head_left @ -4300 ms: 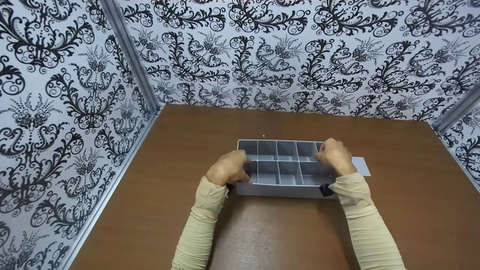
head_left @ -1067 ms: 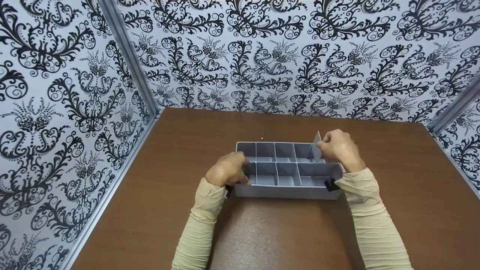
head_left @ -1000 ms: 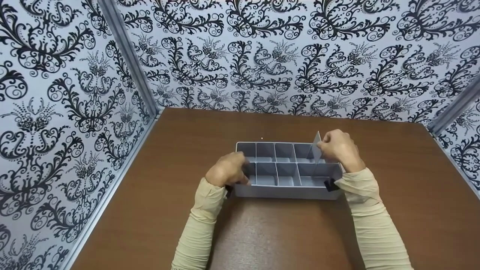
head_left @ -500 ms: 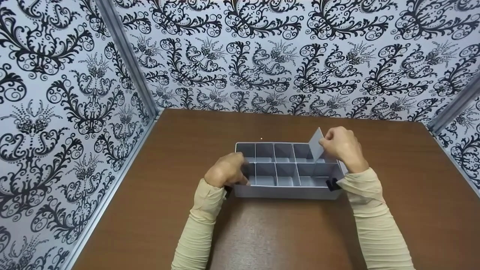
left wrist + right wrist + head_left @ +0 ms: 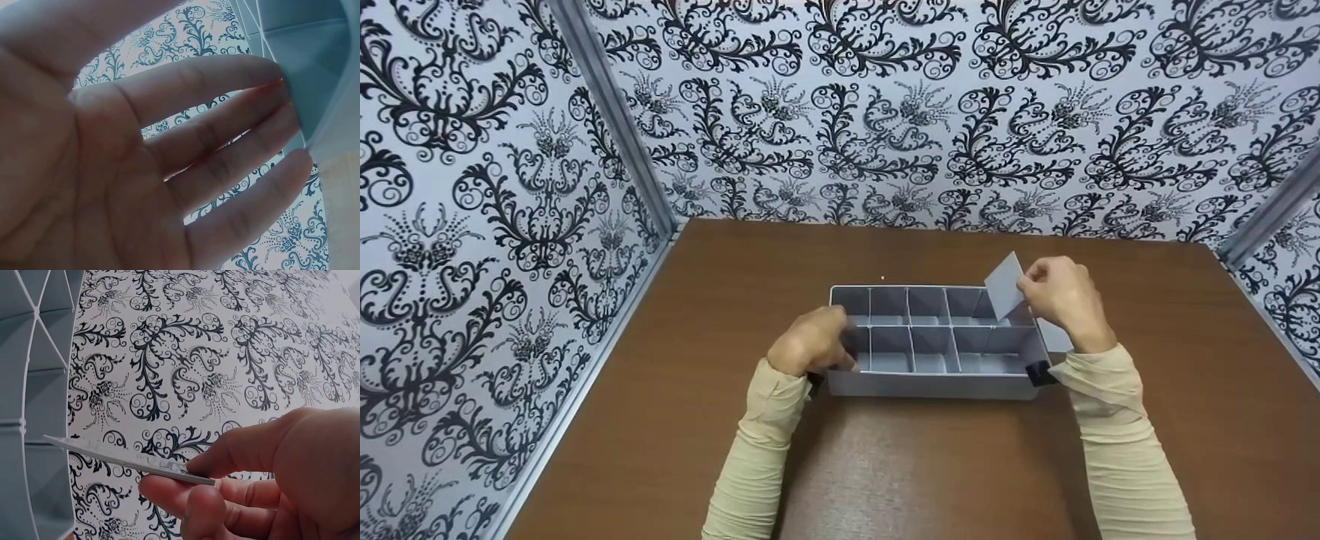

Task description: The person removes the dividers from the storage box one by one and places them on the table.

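A grey divided box (image 5: 937, 386) stands on the table, split by thin walls into two rows of compartments. At its left end my left hand (image 5: 810, 341) touches the box; in the left wrist view the left fingers (image 5: 242, 216) are extended, tips at the rim. My right hand (image 5: 1065, 296) pinches a flat, thin grey divider panel (image 5: 1005, 286) between thumb and fingers, tilted over the back right corner. The right wrist view shows this divider (image 5: 124, 461) almost edge-on. The front right compartment is wider than its neighbours.
A pale flat panel (image 5: 1054, 337) lies on the brown table (image 5: 720, 285) by the box's right end, partly behind the right wrist. Patterned walls (image 5: 900, 127) stand at the back and left. A tiny white speck (image 5: 883, 277) lies behind the box.
My right hand has lifted the divider from the back right of the box and moved it up and rightward, turning its face toward the head camera. The left hand stays put.
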{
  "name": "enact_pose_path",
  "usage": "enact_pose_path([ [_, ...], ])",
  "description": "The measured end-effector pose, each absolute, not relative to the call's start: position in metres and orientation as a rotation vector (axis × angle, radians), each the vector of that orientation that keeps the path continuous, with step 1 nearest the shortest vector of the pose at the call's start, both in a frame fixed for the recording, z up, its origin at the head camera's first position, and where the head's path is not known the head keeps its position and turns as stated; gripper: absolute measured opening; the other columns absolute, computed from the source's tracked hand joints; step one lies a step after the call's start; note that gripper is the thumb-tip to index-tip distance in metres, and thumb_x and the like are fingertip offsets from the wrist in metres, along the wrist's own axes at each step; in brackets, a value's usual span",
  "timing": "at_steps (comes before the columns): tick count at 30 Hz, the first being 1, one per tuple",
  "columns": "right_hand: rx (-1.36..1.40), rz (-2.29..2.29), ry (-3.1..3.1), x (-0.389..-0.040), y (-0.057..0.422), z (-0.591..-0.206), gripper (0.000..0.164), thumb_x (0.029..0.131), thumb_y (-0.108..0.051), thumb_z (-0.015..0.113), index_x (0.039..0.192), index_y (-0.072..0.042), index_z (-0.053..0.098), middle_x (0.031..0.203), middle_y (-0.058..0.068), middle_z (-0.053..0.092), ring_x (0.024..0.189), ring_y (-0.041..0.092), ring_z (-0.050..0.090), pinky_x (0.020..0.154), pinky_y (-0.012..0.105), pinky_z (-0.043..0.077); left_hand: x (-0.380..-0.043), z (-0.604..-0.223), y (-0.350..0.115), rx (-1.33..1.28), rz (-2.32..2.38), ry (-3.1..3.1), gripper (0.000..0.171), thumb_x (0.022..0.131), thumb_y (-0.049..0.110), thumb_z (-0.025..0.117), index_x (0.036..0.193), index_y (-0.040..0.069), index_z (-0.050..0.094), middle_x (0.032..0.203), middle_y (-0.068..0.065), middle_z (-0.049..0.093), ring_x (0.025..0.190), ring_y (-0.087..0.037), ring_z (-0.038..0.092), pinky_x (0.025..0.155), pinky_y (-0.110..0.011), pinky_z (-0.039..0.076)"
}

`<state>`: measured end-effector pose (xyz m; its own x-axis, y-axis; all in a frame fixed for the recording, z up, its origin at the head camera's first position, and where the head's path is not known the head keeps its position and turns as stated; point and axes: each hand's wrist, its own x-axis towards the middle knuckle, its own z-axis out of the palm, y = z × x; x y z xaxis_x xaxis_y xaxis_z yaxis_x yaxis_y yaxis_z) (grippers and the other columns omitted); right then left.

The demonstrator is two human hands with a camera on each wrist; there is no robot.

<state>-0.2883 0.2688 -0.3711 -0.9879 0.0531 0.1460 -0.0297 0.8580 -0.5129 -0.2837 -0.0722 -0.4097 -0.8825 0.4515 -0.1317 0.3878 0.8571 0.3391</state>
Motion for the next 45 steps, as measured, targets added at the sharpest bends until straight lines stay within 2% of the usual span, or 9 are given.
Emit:
enact_pose_path([
  [2,-0.022,0.827,-2.852,-0.286,0.275,-0.373,0.022,0.089,-0.019,0.057,0.090,-0.003,0.072,0.075,0.012,0.072,0.061,0.020,0.064,0.055,0.034,0.046,-0.284,-0.410,-0.072,0.644,0.462,2.826,0.044,0.069,0.025,0.091,0.106,0.008,0.075,0.107,-0.013,0.068,0.095,-0.028,0.063,0.088,-0.044,0.052],
  [6,-0.034,0.891,-2.799,-0.280,0.287,-0.377,0.024,0.092,-0.016,0.055,0.095,0.002,0.071,0.081,0.019,0.073,0.051,0.012,0.063,0.050,0.030,0.046,-0.283,-0.410,-0.072,0.635,0.466,2.831,0.044,0.068,0.025,0.091,0.107,0.009,0.076,0.106,-0.013,0.068,0.096,-0.028,0.063,0.089,-0.044,0.052],
  [11,-0.044,0.945,-2.765,-0.277,0.296,-0.380,0.026,0.092,-0.016,0.054,0.098,0.004,0.070,0.089,0.025,0.073,0.051,0.009,0.063,0.049,0.026,0.046,-0.283,-0.411,-0.071,0.637,0.455,2.837,0.046,0.068,0.025,0.091,0.108,0.009,0.075,0.107,-0.013,0.066,0.098,-0.029,0.062,0.090,-0.044,0.051],
  [19,-0.052,0.956,-2.725,-0.272,0.315,-0.387,0.026,0.096,-0.016,0.055,0.101,0.006,0.070,0.090,0.024,0.073,0.052,0.009,0.065,0.049,0.021,0.047,-0.283,-0.412,-0.072,0.664,0.465,2.828,0.046,0.068,0.024,0.091,0.107,0.007,0.075,0.108,-0.016,0.065,0.099,-0.031,0.061,0.090,-0.045,0.050],
  [26,-0.106,0.951,-2.714,-0.268,0.338,-0.392,0.028,0.097,-0.017,0.056,0.104,0.006,0.070,0.091,0.022,0.074,0.052,0.002,0.062,0.053,0.017,0.045,-0.284,-0.412,-0.072,0.639,0.453,2.829,0.049,0.068,0.026,0.091,0.111,0.008,0.074,0.109,-0.015,0.065,0.100,-0.031,0.061,0.092,-0.044,0.050],
  [36,-0.164,0.918,-2.739,-0.261,0.372,-0.405,0.030,0.098,-0.021,0.057,0.106,0.006,0.069,0.088,0.019,0.075,0.051,0.003,0.062,0.053,0.020,0.044,-0.284,-0.410,-0.071,0.667,0.459,2.821,0.049,0.069,0.026,0.090,0.111,0.009,0.074,0.109,-0.015,0.064,0.100,-0.032,0.061,0.093,-0.045,0.049],
  [41,-0.218,0.922,-2.767,-0.262,0.391,-0.414,0.035,0.098,-0.026,0.057,0.109,0.005,0.069,0.081,0.011,0.075,0.054,0.005,0.064,0.057,0.021,0.043,-0.285,-0.411,-0.072,0.654,0.463,2.820,0.049,0.069,0.027,0.090,0.112,0.010,0.074,0.110,-0.014,0.065,0.101,-0.031,0.061,0.094,-0.045,0.049],
  [45,-0.268,0.921,-2.797,-0.264,0.410,-0.422,0.037,0.098,-0.026,0.056,0.110,0.006,0.070,0.073,0.006,0.074,0.059,0.006,0.062,0.062,0.027,0.045,-0.284,-0.412,-0.071,0.675,0.460,2.817,0.048,0.069,0.025,0.090,0.111,0.008,0.074,0.111,-0.016,0.065,0.100,-0.032,0.061,0.092,-0.046,0.049],
])
